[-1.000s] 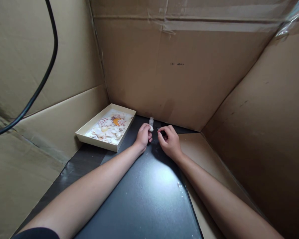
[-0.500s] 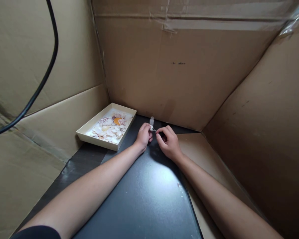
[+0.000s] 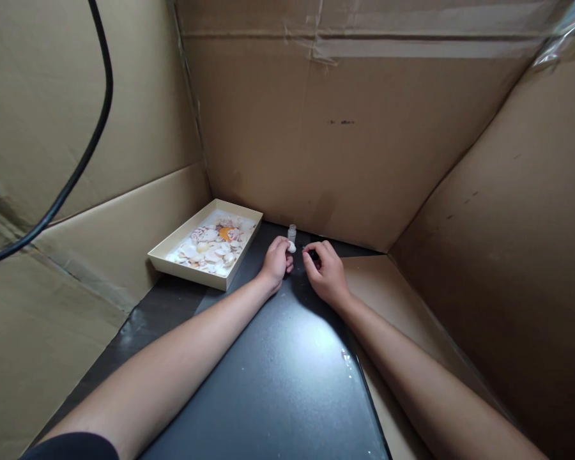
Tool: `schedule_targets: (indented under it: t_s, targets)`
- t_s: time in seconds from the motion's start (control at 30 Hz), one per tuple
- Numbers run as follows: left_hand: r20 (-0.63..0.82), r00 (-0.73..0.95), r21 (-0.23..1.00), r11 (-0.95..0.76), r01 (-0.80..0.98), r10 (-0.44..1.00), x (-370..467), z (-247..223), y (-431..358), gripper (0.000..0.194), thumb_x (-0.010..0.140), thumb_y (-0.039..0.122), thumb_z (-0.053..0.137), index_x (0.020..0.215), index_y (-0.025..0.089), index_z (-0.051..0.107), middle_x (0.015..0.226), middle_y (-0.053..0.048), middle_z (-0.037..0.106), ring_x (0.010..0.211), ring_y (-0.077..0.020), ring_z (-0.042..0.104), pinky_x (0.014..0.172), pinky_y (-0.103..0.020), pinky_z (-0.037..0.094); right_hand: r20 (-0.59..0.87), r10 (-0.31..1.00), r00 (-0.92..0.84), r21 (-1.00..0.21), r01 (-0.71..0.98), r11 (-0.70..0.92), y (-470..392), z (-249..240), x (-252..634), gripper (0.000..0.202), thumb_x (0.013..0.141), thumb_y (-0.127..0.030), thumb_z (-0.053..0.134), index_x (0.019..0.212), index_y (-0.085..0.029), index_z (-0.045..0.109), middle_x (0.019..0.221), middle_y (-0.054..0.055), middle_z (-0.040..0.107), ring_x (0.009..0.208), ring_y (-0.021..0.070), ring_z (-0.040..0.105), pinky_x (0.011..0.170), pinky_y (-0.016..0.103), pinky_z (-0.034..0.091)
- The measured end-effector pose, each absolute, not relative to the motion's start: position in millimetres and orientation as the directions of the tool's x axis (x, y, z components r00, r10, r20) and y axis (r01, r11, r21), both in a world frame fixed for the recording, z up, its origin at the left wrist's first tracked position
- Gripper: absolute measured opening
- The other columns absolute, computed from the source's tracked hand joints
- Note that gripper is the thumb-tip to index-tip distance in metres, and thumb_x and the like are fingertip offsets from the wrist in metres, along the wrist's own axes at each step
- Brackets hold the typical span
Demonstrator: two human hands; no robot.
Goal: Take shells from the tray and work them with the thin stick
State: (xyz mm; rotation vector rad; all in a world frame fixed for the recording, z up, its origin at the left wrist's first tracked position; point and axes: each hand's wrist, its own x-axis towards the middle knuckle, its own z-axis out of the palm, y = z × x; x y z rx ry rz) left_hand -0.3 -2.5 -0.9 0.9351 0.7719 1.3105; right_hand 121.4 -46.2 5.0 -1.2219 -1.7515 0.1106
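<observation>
Nearest us, the dark tabletop [image 3: 268,390] shines under the light, and here comes the right hand [image 3: 329,271], thumb and forefinger curled close; we can't tell whether they grip anything. Just across, our left hand [image 3: 274,263] pinches a small white piece [image 3: 292,247] between thumb and fingers. To its left we've got the pale tray [image 3: 186,275] with shells [image 3: 213,253] inside; beyond the white piece, a little bottle [image 3: 292,232] stands upright near the cardboard wall [image 3: 278,140].

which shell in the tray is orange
The vivid orange shell near the middle of the tray, beside a reddish-patterned one; the yellowish one is much paler, and the others look mostly white or reddish-patterned.
</observation>
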Motion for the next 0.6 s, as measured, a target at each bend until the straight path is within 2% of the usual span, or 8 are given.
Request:
schedule_targets:
  t_s: [0.23,0.4,0.6]
  targets:
    - [0.051,0.127,0.895,0.011,-0.445,0.991,0.3,-1.4,-1.6,0.008,0.074,0.024,0.048,0.073,0.021,0.041,0.048,0.009,0.034,0.034,-0.0055,0.029,0.032,-0.017,0.021,0.639,0.761,-0.112,-0.519,0.668,0.534,-46.8,4.8,120.5,0.011,0.089,-0.028,0.048,0.089,-0.022,0.057,0.083,0.002,0.053,0.066,0.0127,0.051,0.062,0.025,0.042]
    - [0.054,0.135,0.892,0.013,-0.451,0.989,0.4,-1.6,-1.8,0.007,0.074,0.024,0.048,0.074,0.02,0.041,0.052,0.009,0.037,0.034,-0.0046,0.029,0.032,-0.016,0.021,0.646,0.761,-0.057,-0.53,0.685,0.501,-47.2,4.2,120.5,0.012,0.09,-0.029,0.047,0.089,-0.022,0.057,0.084,0.002,0.052,0.068,0.0135,0.051,0.061,0.025,0.042]
    - [0.052,0.139,0.894,0.016,-0.448,0.989,0.5,-1.4,-2.5,0.009,0.074,0.025,0.049,0.072,0.02,0.042,0.05,0.008,0.035,0.034,-0.0049,0.03,0.033,-0.017,0.022,0.641,0.761,-0.101,-0.51,0.684,0.521,-46.9,4.4,120.6,0.012,0.091,-0.03,0.046,0.089,-0.022,0.056,0.085,0.002,0.054,0.073,0.0147,0.053,0.066,0.026,0.043]
